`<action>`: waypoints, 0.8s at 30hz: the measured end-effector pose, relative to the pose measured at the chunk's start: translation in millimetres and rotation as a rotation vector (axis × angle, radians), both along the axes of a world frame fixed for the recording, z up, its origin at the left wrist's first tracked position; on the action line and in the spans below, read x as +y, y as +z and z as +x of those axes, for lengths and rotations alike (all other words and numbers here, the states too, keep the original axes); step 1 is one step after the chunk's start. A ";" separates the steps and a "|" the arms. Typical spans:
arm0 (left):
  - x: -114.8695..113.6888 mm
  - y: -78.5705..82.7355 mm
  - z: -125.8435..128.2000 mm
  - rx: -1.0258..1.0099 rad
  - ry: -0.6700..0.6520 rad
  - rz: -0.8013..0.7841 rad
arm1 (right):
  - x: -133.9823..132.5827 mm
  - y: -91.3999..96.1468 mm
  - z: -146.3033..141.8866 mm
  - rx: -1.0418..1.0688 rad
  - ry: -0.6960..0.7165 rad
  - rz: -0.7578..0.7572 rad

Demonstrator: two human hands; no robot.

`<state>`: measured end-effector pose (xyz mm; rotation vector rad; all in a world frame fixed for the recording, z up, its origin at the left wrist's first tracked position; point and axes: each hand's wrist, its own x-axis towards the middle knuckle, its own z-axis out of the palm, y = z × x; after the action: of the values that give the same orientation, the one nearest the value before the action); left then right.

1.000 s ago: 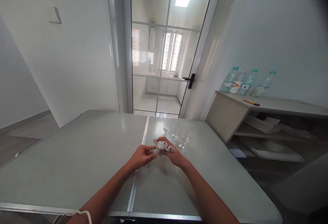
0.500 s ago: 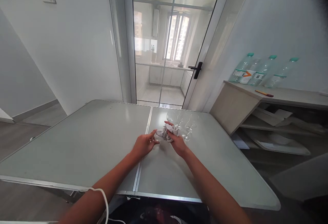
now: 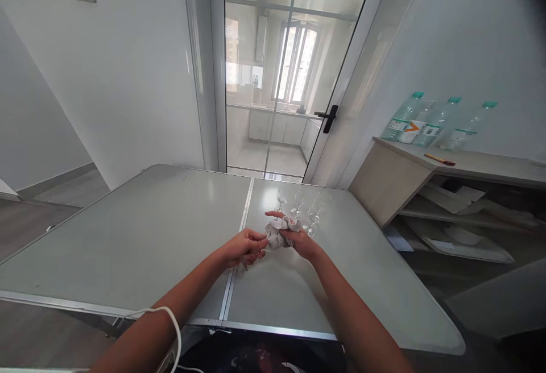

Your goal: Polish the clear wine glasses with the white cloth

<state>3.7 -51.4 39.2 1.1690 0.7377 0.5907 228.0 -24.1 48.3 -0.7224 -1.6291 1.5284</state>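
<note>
My left hand (image 3: 242,246) is closed around the stem of a wine glass, whose clear foot (image 3: 244,264) shows beneath my fingers. A crumpled pale cloth (image 3: 276,233) covers the bowl end of this glass, so most of it is hidden. My right hand (image 3: 300,241) grips the cloth, its thumb and fingers on either side of it. Just beyond my hands, several other stemmed wine glasses stand on the table, among them a wine glass (image 3: 280,198) at the left and a wine glass (image 3: 297,209) in the middle.
The grey table (image 3: 170,231) has a metal seam down its middle. A shelf unit (image 3: 386,174) stands at the right, with several plastic bottles (image 3: 433,125) and a brush (image 3: 439,160) on top. Behind the table is a glass door (image 3: 294,77). A white cable (image 3: 173,327) crosses my left forearm.
My left hand has turned and come slightly nearer to me, and the glass's foot now shows below it. The cloth has shifted in my right hand, whose fingers have moved.
</note>
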 end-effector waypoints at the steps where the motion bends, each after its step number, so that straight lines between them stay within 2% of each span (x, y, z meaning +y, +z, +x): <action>1: 1.8 0.6 -1.6 -0.035 -0.024 -0.077 | -0.2 -0.1 0.8 0.004 0.021 0.015; 3: 6.6 0.2 -6.3 -0.053 -0.056 -0.168 | -0.4 -1.5 1.3 -0.004 0.054 0.050; 5: 10.7 -1.0 -11.7 -0.030 -0.070 -0.192 | 0.1 -3.1 2.4 -0.048 0.065 0.130; 8: 12.2 -2.5 -16.5 -0.018 -0.055 -0.184 | 2.1 -2.6 5.8 -0.182 0.094 0.379; 10: 10.2 -4.0 -15.9 -0.003 0.001 -0.102 | 3.8 -1.5 6.3 -0.249 0.098 0.490; 12: 7.7 -7.9 -13.4 0.115 0.116 0.161 | 5.0 -2.6 3.1 -0.219 0.073 0.400; 15: 6.2 -19.2 -10.8 0.463 0.291 0.733 | 5.8 -10.4 -6.9 -0.053 0.020 0.029; 17: 7.0 -27.7 -11.0 0.645 0.321 0.965 | 7.1 -16.6 -12.6 0.053 -0.001 -0.165; 20: 7.8 -34.2 -10.9 0.737 0.314 1.072 | 10.6 -19.3 -14.2 0.172 -0.031 -0.266; 22: 6.6 -33.2 -8.5 0.675 0.310 1.047 | 13.5 -15.9 -10.9 0.196 -0.075 -0.239; 24: 5.1 -30.3 -5.4 0.570 0.302 0.977 | 16.2 -10.7 -5.4 0.176 -0.186 -0.135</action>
<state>-1.7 -46.2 8.9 2.2044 1.1733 0.9316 222.6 -7.9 37.6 -0.7666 -1.3023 1.5307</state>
